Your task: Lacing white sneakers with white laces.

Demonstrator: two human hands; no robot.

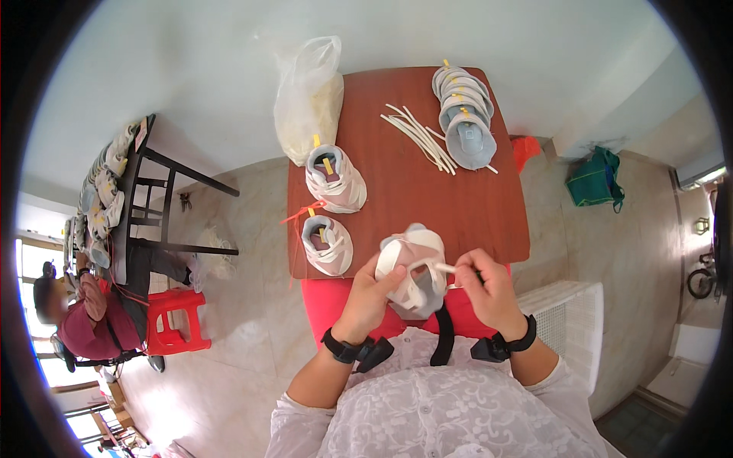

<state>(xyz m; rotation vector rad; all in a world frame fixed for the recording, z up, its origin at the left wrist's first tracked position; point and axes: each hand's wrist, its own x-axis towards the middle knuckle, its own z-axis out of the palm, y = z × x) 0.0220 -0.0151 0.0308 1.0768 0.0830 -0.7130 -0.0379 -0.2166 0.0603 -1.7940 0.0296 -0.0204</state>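
Over the table's near edge, my left hand [363,302] is closed round a white and pale pink shoe upper [416,246], thumb on its side. My right hand [496,299] pinches a white shoelace [444,268] that runs from the upper's eyelets. A small dark item shows at its fingers; I cannot make out what it is. Two laced uppers, a farther one [347,183] and a nearer one [332,248], stand at the table's left, yellow tabs sticking up. Loose white laces [420,137] lie beside a row of nested grey-lined uppers [471,145] at the far right.
The brown table [412,202] carries a clear plastic bag [309,103] at its far left and red string [304,212]. A white mesh basket [569,320] stands right of my lap, a green bag [595,179] beyond. Leftward, a person [95,324] sits near a red stool [175,317] and a shoe-laden table.
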